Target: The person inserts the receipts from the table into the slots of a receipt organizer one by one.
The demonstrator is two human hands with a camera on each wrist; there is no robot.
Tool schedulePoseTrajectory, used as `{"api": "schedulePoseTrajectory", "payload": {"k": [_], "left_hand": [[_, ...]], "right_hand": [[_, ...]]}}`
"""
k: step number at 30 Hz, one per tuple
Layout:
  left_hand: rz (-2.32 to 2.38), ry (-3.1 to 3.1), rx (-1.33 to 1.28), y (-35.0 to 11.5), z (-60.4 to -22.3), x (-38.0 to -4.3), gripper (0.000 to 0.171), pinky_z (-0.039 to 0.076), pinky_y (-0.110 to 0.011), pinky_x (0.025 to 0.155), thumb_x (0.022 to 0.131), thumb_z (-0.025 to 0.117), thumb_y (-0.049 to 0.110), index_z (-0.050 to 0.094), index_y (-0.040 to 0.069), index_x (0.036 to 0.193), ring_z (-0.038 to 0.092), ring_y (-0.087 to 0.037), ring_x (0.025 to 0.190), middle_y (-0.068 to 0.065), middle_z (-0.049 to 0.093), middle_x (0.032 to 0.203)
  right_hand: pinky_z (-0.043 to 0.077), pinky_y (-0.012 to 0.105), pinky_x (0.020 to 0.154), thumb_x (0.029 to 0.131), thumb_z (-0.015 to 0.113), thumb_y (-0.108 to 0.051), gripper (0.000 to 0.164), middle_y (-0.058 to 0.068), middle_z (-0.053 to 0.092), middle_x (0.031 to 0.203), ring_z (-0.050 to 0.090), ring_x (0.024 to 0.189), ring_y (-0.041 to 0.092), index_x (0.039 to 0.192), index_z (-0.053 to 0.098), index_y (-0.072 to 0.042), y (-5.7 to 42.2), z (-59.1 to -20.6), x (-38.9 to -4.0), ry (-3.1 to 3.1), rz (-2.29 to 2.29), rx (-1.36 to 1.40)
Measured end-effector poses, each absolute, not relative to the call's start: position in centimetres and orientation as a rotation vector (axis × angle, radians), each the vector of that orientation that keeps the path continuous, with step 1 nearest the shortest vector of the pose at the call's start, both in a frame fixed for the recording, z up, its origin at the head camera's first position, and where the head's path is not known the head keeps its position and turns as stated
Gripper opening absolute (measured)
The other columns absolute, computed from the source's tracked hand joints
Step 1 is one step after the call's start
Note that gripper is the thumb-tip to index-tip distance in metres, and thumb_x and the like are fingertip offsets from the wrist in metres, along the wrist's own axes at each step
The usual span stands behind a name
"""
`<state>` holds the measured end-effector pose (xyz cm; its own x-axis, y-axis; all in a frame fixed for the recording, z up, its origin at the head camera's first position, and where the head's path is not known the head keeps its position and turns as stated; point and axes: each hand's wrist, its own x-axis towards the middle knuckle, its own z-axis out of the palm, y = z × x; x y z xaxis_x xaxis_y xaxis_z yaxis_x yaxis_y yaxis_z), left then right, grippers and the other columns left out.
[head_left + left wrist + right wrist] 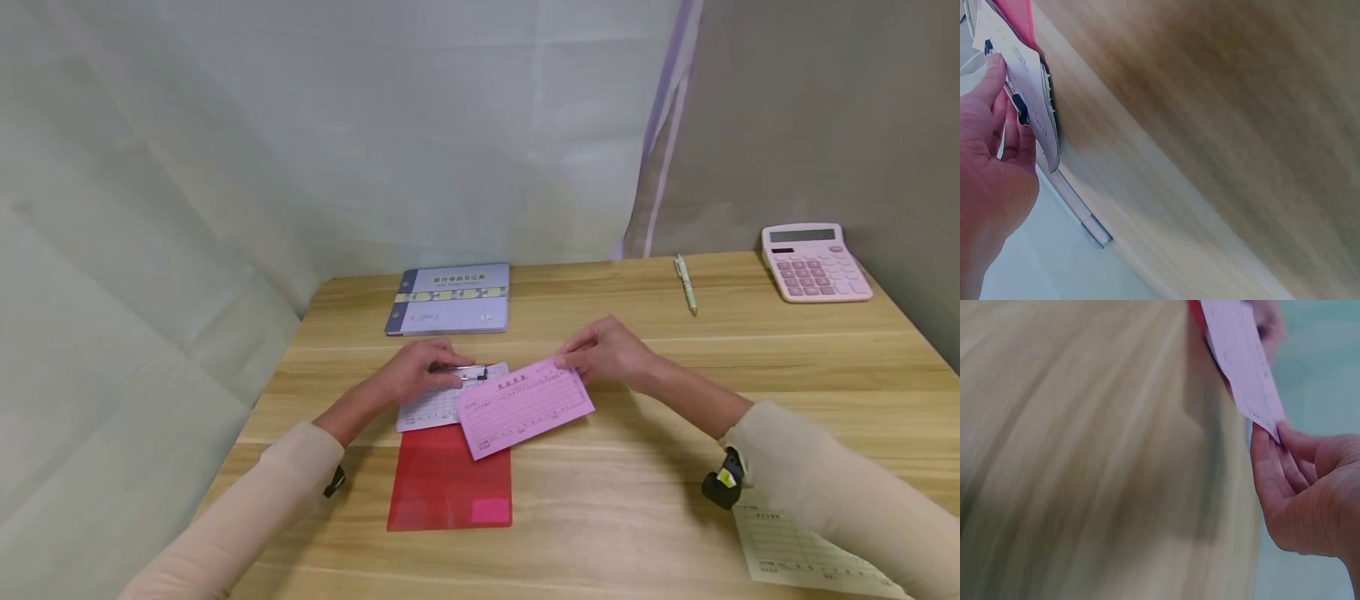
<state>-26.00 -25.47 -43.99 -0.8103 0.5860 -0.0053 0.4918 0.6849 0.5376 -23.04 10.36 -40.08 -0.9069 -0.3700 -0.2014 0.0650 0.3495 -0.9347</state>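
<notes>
My left hand [414,372] holds the top of a red clipboard [442,479], its thumb on the metal clip [1019,110] and its fingers behind in the left wrist view. A white printed form [426,410] lies on the board's upper part, under the clip. Between thumb and fingers, my right hand [611,353] pinches the upper right corner of a pink printed slip [527,410]. That slip is tilted and overlaps the right side of the white form and the board. Seen from the right wrist, the slip [1241,359] stretches away from the fingertips toward the other hand.
Behind the clipboard lies a blue-and-white account book [453,302]. A light green pen [686,285] and a pink calculator [816,263] sit toward the back right of the wooden table [622,517]. Partly under the right forearm is a pale green form [795,546]. Grey cloth [450,133] hangs behind.
</notes>
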Motion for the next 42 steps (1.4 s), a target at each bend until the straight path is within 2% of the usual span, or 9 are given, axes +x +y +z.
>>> {"api": "schedulePoseTrajectory", "payload": {"k": [4, 9, 17, 26, 31, 42], "left_hand": [[0.785, 2.706, 0.874, -25.4, -43.9, -26.0, 0.044, 0.047, -0.029, 0.077, 0.091, 0.087, 0.021, 0.077, 0.022, 0.134, 0.056, -0.015, 0.093, 0.011, 0.065, 0.101], [0.754, 2.72, 0.914, -25.3, -43.8, -25.9, 0.043, 0.047, -0.029, 0.076, 0.091, 0.087, 0.022, 0.077, 0.021, 0.133, 0.054, -0.014, 0.091, 0.011, 0.064, 0.099], [0.668, 2.761, 0.971, -25.2, -43.6, -25.5, 0.04, 0.047, -0.03, 0.074, 0.096, 0.082, 0.022, 0.076, 0.02, 0.135, 0.053, -0.013, 0.087, 0.01, 0.062, 0.098], [0.443, 2.847, 1.081, -25.1, -43.7, -25.3, 0.038, 0.047, -0.029, 0.075, 0.1, 0.078, 0.027, 0.074, 0.02, 0.138, 0.051, -0.011, 0.085, 0.009, 0.059, 0.098], [0.347, 2.916, 1.129, -24.9, -43.7, -24.8, 0.037, 0.046, -0.032, 0.079, 0.102, 0.076, 0.025, 0.073, 0.019, 0.139, 0.051, -0.013, 0.088, 0.008, 0.056, 0.097], [0.311, 2.953, 1.145, -24.8, -43.9, -24.2, 0.034, 0.046, -0.032, 0.08, 0.104, 0.072, 0.019, 0.074, 0.016, 0.138, 0.053, -0.015, 0.091, 0.005, 0.059, 0.099]], "right_hand": [[0.063, 0.036, 0.072, 0.098, 0.074, 0.0, 0.016, 0.02, 0.078, 0.096, 0.075, 0.078, 0.022, 0.109, 0.078, 0.011, 7.6, -41.3, -23.2, 2.24, -1.564, -0.221], [0.063, 0.035, 0.072, 0.098, 0.073, 0.001, 0.014, 0.02, 0.078, 0.096, 0.076, 0.08, 0.025, 0.108, 0.078, 0.01, 4.9, -42.3, -23.3, 2.238, -1.551, -0.197], [0.063, 0.034, 0.066, 0.096, 0.077, -0.001, 0.013, 0.018, 0.078, 0.088, 0.075, 0.071, 0.02, 0.104, 0.08, 0.01, 2.0, -42.7, -23.6, 2.272, -1.52, -0.246], [0.061, 0.03, 0.062, 0.097, 0.078, -0.004, 0.01, 0.011, 0.077, 0.085, 0.072, 0.065, 0.016, 0.099, 0.082, 0.005, 1.1, -42.7, -24.0, 2.401, -1.398, -0.337], [0.059, 0.029, 0.06, 0.097, 0.078, -0.007, 0.01, 0.009, 0.077, 0.086, 0.071, 0.063, 0.016, 0.097, 0.082, 0.002, 1.0, -42.7, -23.8, 2.491, -1.336, -0.388], [0.055, 0.024, 0.055, 0.096, 0.08, -0.007, 0.009, 0.007, 0.077, 0.082, 0.069, 0.059, 0.014, 0.093, 0.082, 0.001, 0.6, -42.8, -23.6, 2.565, -1.286, -0.398]]}}
